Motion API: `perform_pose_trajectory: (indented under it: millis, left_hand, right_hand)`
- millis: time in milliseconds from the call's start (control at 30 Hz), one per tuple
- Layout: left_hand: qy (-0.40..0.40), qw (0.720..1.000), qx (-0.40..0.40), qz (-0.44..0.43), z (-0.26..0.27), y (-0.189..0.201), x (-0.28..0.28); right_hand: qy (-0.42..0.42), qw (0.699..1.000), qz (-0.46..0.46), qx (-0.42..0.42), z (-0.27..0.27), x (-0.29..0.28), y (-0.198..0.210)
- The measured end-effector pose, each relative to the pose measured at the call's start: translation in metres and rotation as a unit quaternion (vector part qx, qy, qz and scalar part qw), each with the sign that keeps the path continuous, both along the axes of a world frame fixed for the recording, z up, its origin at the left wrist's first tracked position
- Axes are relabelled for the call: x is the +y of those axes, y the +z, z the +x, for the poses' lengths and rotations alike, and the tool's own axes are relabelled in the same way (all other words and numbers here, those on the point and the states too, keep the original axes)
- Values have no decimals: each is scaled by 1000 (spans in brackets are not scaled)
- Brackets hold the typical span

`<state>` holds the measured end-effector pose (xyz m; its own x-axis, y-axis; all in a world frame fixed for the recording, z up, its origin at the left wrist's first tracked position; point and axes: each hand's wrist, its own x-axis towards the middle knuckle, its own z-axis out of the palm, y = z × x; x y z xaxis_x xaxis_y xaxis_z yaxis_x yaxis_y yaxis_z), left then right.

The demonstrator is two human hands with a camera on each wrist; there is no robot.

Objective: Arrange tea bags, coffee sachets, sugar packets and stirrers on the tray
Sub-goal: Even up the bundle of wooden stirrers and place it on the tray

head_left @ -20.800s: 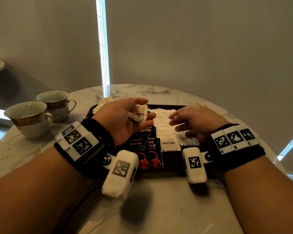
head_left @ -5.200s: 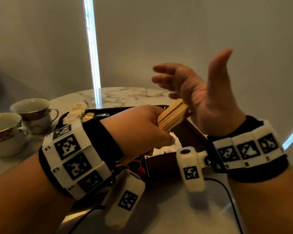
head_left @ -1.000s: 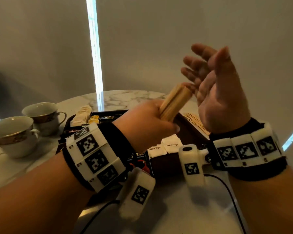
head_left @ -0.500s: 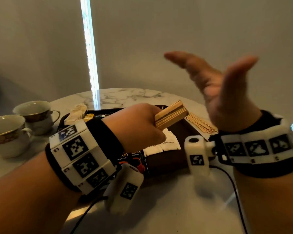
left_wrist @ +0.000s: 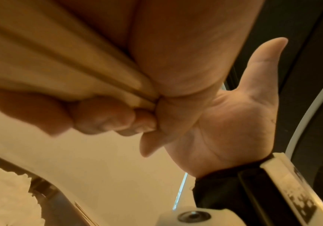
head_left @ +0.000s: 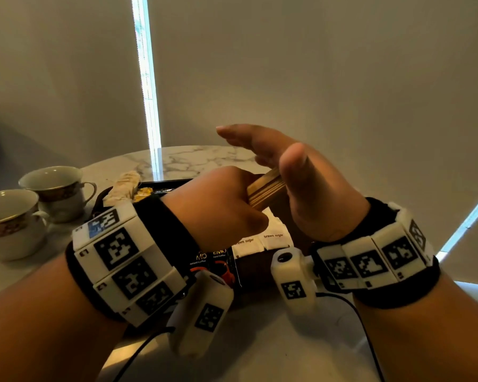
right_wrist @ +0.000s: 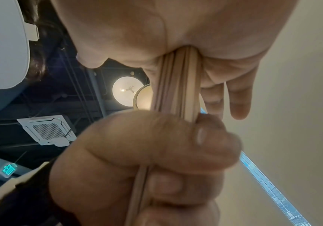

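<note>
Fingers of the left hand are curled tight round a bundle of wooden stirrers, thumb clamped over the top, so the flat sticks stay packed face to face and cannot fan out. The right hand is spread, fingers straight, and its palm is set flat against the free ends of the bundle; the likely reason is to tap those ends level, so the sticks will lie as one neat stack. In the right wrist view the stirrers run straight from the left fist into the crease of the right palm, thin pale strips with narrow dark gaps between them.

Both hands are raised above the tray, a dark, shallow one standing on the marble tabletop. On it, white brown sugar packets lie in a row, with dark coffee sachets just to their left, and tea bags at the far left corner. Two cups stand on the tabletop, left of the tray.

The stirrers look light, smooth and slippery; a loosened grip would probably let them scatter.
</note>
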<state>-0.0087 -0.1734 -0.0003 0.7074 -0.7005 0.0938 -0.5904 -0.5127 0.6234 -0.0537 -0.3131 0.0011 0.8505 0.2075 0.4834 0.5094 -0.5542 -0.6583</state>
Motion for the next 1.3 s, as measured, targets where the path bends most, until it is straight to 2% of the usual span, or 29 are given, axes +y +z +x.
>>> perform_pose_trajectory:
  millis: [200, 433, 567, 733, 800, 867, 900, 967, 1000, 1067, 1133, 1200, 1300]
  left_hand:
    - [-10, 1000, 0, -10, 4, -6, -5]
    - [-25, 997, -68, -3, 4, -8, -8]
    - [-48, 996, -66, -22, 5, -8, -8]
    - [-40, 996, -61, -47, 6, -11, -5]
    - [-49, 996, -54, -45, 9, -13, -5]
    - [-33, 997, -26, -65, 14, -13, -4]
    - [-26, 995, -6, -95, 15, -13, -2]
    - [-27, 975, 36, -219, 18, -9, -1]
    - [-25, 952, 43, -301, 21, -6, 1]
    - [-18, 901, 44, -430, 27, -4, 3]
    - [-15, 865, 45, -500, 28, -1, 3]
    - [-23, 842, 51, -536, 25, -1, 1]
    - [-31, 828, 74, -555, 16, -5, -6]
  right_hand:
    - [-30, 1000, 1, -9, -3, 3, 3]
    - [-26, 999, 8, -32, -4, 10, 1]
    - [-19, 999, 22, -41, -3, 10, 0]
    - [-27, 999, 15, -45, 2, 8, -5]
    - [-28, 999, 37, -24, 4, 6, -6]
    - [-26, 994, 110, 10, 7, 2, -3]
    - [-26, 983, 180, 20, 10, -1, -2]
    - [-29, 934, 354, 49, 13, -9, 0]
    - [-25, 899, 430, 82, 17, -13, 1]
    - [21, 818, 539, 201, 21, -14, -3]
    - [90, 739, 589, 314, 25, -6, -10]
    - [132, 695, 601, 372, 28, 6, -16]
    - [192, 642, 645, 367, 27, 19, -23]
